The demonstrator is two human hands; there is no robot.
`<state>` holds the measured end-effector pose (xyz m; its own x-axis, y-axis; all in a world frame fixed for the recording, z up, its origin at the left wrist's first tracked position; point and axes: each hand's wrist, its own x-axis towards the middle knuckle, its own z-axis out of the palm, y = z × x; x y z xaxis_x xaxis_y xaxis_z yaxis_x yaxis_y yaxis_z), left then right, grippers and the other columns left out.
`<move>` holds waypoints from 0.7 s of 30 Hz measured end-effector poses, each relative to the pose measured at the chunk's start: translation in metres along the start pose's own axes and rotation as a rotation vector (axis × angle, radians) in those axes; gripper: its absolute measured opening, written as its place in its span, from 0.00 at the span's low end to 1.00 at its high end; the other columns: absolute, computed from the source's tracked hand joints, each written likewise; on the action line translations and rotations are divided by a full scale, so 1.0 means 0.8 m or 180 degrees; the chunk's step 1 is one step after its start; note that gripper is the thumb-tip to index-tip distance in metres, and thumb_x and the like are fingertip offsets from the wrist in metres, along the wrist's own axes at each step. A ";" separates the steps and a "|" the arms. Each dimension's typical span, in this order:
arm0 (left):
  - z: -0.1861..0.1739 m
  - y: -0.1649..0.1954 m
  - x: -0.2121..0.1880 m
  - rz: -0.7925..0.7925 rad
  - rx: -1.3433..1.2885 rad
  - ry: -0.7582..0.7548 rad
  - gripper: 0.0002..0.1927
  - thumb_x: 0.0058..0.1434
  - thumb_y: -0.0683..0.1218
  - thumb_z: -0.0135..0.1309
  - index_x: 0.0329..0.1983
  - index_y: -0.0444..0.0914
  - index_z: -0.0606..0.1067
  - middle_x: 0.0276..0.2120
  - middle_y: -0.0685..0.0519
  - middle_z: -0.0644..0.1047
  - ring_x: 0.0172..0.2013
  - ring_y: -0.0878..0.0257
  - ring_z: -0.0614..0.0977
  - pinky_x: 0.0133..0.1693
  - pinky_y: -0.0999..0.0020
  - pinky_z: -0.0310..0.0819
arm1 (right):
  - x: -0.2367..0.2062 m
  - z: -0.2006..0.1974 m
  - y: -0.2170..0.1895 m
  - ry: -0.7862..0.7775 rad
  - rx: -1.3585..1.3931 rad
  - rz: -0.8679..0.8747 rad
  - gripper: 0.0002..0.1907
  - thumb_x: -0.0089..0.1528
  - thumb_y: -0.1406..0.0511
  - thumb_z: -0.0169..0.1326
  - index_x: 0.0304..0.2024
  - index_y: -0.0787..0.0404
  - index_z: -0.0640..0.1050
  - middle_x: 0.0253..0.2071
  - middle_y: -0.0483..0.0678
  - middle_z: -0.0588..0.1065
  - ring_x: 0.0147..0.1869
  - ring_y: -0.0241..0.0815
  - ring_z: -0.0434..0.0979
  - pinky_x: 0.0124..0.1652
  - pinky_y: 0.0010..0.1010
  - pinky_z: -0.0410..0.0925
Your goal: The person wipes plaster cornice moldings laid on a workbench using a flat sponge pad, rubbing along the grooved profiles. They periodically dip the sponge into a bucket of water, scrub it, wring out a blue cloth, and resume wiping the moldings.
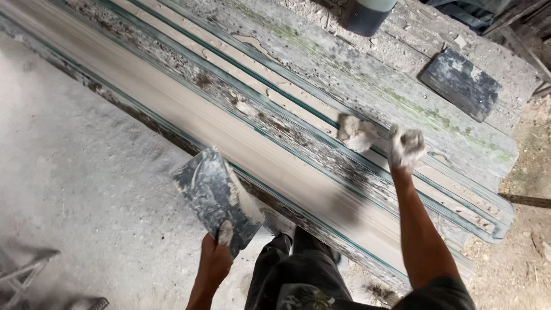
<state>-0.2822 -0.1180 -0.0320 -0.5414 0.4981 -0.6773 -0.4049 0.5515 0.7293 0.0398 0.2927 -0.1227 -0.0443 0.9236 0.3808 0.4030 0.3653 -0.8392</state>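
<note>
Fingers of the left hand are wrapped around the lower corner of a flat square board, thumb on top, holding it tilted over the near edge of the long mould; the board's face is smeared grey and white with plaster. The right hand, caked white, is closed loosely around a wad of wet plaster, though blur makes it hard to tell how tight the grip is, and just beside it, to its left, a lump of plaster lies on one of the mould's ridges. The mould runs diagonally across the view, a set of long pale channels edged in green, lying on a rough, crusted worktop. Judging by how things lie, the broad near channel already looks smooth and filled along most of its visible run, while the narrower ridges near the right hand are still mottled and patchy, so the filling and smoothing there seems only partly done. Beyond the mould a second dark board rests on the worktop, and a dark bucket stands at the top edge. The person's dark trousers show below, over a dusty pale floor.
</note>
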 end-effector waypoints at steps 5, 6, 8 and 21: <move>-0.057 0.048 0.048 -0.0198 -0.0478 -0.0026 0.15 0.68 0.50 0.46 0.38 0.34 0.75 0.25 0.61 0.73 0.26 0.74 0.68 0.31 0.74 0.63 | -0.020 0.052 -0.028 -0.0485 -0.0469 -0.1014 0.31 0.66 0.48 0.64 0.58 0.61 0.69 0.53 0.52 0.70 0.54 0.47 0.75 0.57 0.40 0.75; -0.068 0.054 0.060 -0.0309 -0.0447 0.0030 0.15 0.68 0.50 0.47 0.39 0.33 0.75 0.22 0.60 0.71 0.23 0.72 0.64 0.26 0.70 0.58 | -0.018 0.093 -0.040 -0.0592 -0.0917 -0.0979 0.43 0.59 0.43 0.66 0.64 0.62 0.69 0.59 0.55 0.73 0.54 0.46 0.79 0.50 0.38 0.79; -0.092 0.068 0.094 -0.0454 -0.0317 0.0091 0.17 0.70 0.51 0.48 0.39 0.31 0.75 0.20 0.59 0.66 0.21 0.70 0.58 0.22 0.65 0.51 | 0.004 0.176 -0.067 0.0618 -0.2530 -0.3411 0.55 0.60 0.38 0.66 0.78 0.40 0.50 0.73 0.65 0.48 0.67 0.51 0.68 0.56 0.37 0.76; -0.318 0.246 0.332 -0.0216 -0.0378 0.0962 0.19 0.72 0.52 0.50 0.40 0.29 0.75 0.25 0.57 0.68 0.24 0.69 0.62 0.24 0.64 0.56 | 0.138 0.819 -0.315 -0.2246 -0.1363 -0.0884 0.47 0.63 0.37 0.42 0.72 0.61 0.52 0.67 0.66 0.48 0.69 0.65 0.46 0.63 0.58 0.51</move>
<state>-0.6932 -0.0474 -0.0441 -0.6973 0.2321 -0.6782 -0.5208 0.4860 0.7018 -0.6659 0.3786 -0.1234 -0.6911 0.7156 0.1014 0.5963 0.6439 -0.4793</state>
